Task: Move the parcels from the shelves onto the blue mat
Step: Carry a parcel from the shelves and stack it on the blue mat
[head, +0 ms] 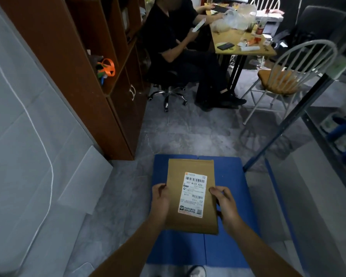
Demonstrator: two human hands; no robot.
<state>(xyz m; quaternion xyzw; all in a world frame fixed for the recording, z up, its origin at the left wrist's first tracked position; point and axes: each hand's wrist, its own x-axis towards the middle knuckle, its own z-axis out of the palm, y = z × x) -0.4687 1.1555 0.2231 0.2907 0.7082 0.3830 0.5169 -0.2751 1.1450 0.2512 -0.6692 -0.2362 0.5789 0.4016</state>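
Left hand point(160, 202) and right hand point(226, 204) each grip a long edge of the flat brown cardboard parcel point(190, 166), thumbs on top. It is held level over the blue foam mat point(228, 170), white shipping label point(194, 193) upward. It looks thin, stiff and light, so edge holds should serve.

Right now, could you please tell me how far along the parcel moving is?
Done: nothing shows on the blue foam mat yet. In hand: left hand and right hand grip a flat brown cardboard parcel, white-labelled, over it. Left: setting it down; the metal shelves at right are too blurred to count.
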